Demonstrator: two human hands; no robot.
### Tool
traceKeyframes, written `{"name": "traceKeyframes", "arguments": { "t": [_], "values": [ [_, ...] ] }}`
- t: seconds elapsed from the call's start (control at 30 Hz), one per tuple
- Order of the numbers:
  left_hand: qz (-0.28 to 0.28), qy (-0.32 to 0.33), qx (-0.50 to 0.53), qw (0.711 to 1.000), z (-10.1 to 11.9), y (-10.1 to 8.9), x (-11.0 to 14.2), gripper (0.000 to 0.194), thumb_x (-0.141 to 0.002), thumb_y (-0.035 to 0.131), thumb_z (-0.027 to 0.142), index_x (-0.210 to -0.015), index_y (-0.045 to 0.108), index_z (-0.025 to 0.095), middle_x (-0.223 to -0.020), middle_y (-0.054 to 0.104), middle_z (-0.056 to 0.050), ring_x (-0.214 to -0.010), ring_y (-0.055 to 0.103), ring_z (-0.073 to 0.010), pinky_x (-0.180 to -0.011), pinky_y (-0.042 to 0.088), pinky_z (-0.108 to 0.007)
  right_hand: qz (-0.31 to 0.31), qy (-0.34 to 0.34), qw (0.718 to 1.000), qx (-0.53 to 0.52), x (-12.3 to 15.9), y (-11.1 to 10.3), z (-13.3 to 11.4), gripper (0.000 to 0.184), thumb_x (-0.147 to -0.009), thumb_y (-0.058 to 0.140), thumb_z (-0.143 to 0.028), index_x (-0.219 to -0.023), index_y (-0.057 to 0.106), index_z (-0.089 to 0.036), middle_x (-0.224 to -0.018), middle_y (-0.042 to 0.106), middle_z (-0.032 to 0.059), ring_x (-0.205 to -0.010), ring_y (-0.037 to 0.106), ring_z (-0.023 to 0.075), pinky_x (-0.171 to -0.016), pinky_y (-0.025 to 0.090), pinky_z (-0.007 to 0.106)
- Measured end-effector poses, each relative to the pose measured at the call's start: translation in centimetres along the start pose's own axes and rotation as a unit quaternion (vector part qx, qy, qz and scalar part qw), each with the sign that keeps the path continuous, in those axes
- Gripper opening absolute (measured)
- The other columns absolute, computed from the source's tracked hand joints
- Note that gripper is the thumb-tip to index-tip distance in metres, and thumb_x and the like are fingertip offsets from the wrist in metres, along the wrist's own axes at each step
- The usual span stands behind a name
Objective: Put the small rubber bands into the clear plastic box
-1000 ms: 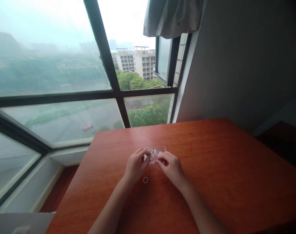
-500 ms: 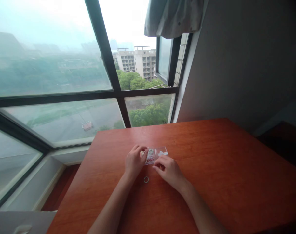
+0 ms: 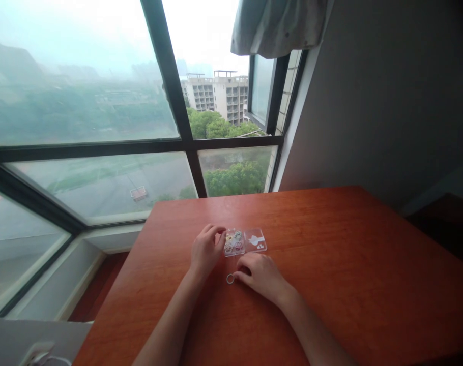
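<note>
A small clear plastic box (image 3: 235,242) with several coloured rings inside lies open on the red-brown table (image 3: 330,264), its flat lid (image 3: 255,240) folded out to the right. My left hand (image 3: 204,250) rests against the box's left side with curled fingers touching its edge. My right hand (image 3: 258,274) lies on the table just below the box, fingers bent, its fingertips at a small pale ring (image 3: 230,278) lying loose on the wood. Whether the fingertips pinch the ring I cannot make out.
The table stands against a large window (image 3: 102,127) with dark frames; its left edge drops to a low sill. A grey wall (image 3: 387,91) rises behind the right side, and a curtain (image 3: 277,25) hangs above.
The box lid now lies fully open. My right hand has left the box and moved down towards me to the loose ring. My left hand stays at the box's left side.
</note>
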State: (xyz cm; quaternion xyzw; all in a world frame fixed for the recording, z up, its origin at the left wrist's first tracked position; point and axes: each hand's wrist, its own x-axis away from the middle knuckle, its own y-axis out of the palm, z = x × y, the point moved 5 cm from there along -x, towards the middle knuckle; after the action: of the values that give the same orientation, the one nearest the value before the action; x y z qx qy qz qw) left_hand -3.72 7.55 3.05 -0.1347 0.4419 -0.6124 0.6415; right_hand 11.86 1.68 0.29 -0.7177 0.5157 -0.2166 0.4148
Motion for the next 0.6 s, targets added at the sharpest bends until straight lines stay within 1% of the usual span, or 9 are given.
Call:
{"name": "traceKeyframes", "arguments": {
  "t": [0.1, 0.17, 0.33, 0.5, 0.6],
  "values": [
    [-0.006, 0.001, 0.004, 1.0, 0.05, 0.06, -0.09, 0.016, -0.089, 0.051, 0.028, -0.089, 0.066, 0.02, -0.085, 0.063, -0.001, -0.063, 0.052, -0.0114, -0.061, 0.04, -0.023, -0.002, 0.006, 1.0, 0.007, -0.05, 0.04, -0.11, 0.021, -0.079, 0.072, -0.042, -0.076, 0.066, -0.022, -0.076, 0.068, -0.0013, -0.07, 0.06, 0.0146, -0.061, 0.034, 0.025],
    [-0.011, 0.0, 0.005, 1.0, 0.05, 0.13, -0.12, 0.016, -0.09, 0.051, 0.028, -0.088, 0.065, 0.02, -0.085, 0.062, -0.001, -0.062, 0.051, -0.011, -0.061, 0.04, -0.023, -0.009, 0.009, 1.0, 0.008, -0.07, 0.08, -0.12, 0.024, -0.077, 0.073, -0.044, -0.075, 0.065, -0.022, -0.075, 0.068, -0.002, -0.068, 0.059, 0.0138, -0.06, 0.033, 0.024],
    [-0.016, 0.003, 0.01, 1.0, 0.04, 0.17, 0.0, 0.016, -0.089, 0.051, 0.027, -0.088, 0.065, 0.019, -0.083, 0.061, -0.001, -0.062, 0.05, -0.0108, -0.061, 0.039, -0.023, -0.024, 0.003, 1.0, 0.003, -0.11, 0.27, 0.08, 0.021, -0.076, 0.075, -0.04, -0.076, 0.065, -0.022, -0.076, 0.067, -0.0037, -0.07, 0.059, 0.0127, -0.06, 0.033, 0.023],
    [-0.02, 0.004, 0.018, 1.0, 0.09, 0.24, 0.07, 0.016, -0.089, 0.051, 0.027, -0.088, 0.065, 0.019, -0.083, 0.06, -0.001, -0.063, 0.051, -0.011, -0.061, 0.039, -0.023, -0.023, -0.003, 1.0, -0.006, -0.07, 0.2, 0.16, 0.018, -0.075, 0.077, -0.036, -0.078, 0.065, -0.023, -0.076, 0.067, -0.0045, -0.07, 0.059, 0.0126, -0.061, 0.034, 0.022],
    [-0.024, 0.007, 0.02, 0.999, 0.16, 0.33, 0.03, 0.016, -0.089, 0.05, 0.025, -0.089, 0.065, 0.02, -0.084, 0.061, -0.001, -0.063, 0.051, -0.0111, -0.061, 0.039, -0.023, -0.023, -0.027, 0.999, -0.017, -0.01, 0.18, -0.08, 0.013, -0.076, 0.076, -0.032, -0.082, 0.067, -0.025, -0.078, 0.067, -0.0048, -0.072, 0.06, 0.0128, -0.063, 0.037, 0.022]
  ]
}}
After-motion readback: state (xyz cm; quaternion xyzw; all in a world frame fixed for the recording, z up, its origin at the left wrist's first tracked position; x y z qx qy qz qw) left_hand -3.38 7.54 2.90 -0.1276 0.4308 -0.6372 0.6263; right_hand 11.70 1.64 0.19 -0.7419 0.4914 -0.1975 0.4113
